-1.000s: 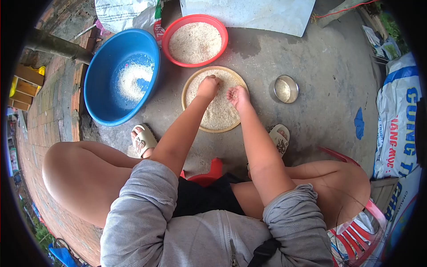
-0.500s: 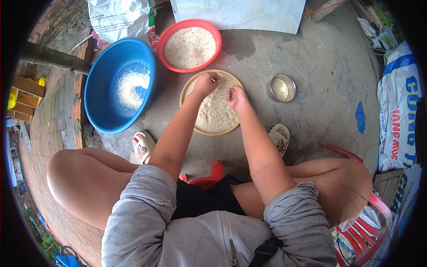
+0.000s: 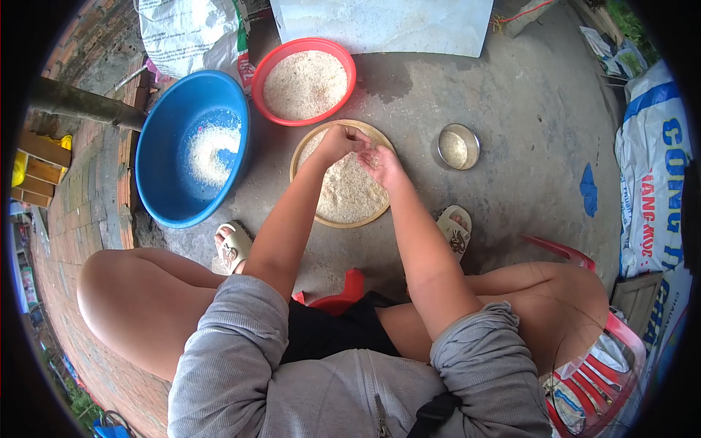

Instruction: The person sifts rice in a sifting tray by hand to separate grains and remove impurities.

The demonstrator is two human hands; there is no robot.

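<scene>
A round woven bamboo tray holding a spread of pale rice grains lies on the concrete between my feet. Over its upper half, my left hand is closed in a pinch, palm down, and whatever sits between its fingertips is too small to make out. Beside it my right hand is turned palm up with its fingers loosely spread, the fingertips meeting or nearly meeting those of the left. Any grains on that palm are too small to tell.
A blue basin with white grains stands to the left. Behind the tray is a red basin full of pale grains. A metal bowl with grains sits right. Printed sacks line the right edge; a red plastic chair is lower right.
My right hand has moved left toward the left hand, and its fingers have uncurled. The left hand stays pinched over the tray. The whole view has shifted slightly.
</scene>
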